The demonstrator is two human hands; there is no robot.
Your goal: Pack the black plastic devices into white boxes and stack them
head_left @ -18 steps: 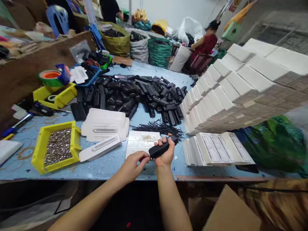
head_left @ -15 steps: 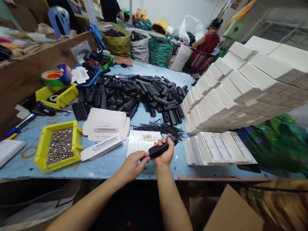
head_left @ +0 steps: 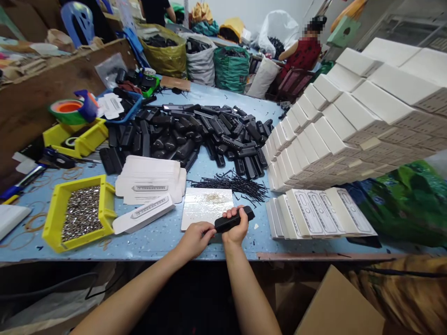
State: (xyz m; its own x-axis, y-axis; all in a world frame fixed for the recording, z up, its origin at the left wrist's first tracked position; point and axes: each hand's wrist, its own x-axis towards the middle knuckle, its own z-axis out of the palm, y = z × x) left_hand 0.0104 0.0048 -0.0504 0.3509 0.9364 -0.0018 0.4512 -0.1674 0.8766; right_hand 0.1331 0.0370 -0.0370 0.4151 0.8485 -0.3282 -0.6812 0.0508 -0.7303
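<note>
Two bare hands meet at the near edge of the blue table (head_left: 157, 239). The right hand (head_left: 236, 230) is closed around a black plastic handle piece (head_left: 233, 219), held slightly tilted just above the tabletop. The left hand (head_left: 195, 238) pinches at the piece's near end with thumb and fingertips; whatever small part it grips there is too small to make out. By the look of it, something is being fitted into the end of the piece, and seating it would call for a steady grip and a careful push along its length.

Just beyond lie a white card (head_left: 206, 208) and scattered thin black pins (head_left: 233, 184). To the left stands a yellow tray of small metal parts (head_left: 82, 213), beside stacked white sleeves (head_left: 150, 179). Farther off sprawls a heap of black handle pieces (head_left: 195, 135); stacked white boxes (head_left: 342, 125) rise on the right, cut off by the frame.
</note>
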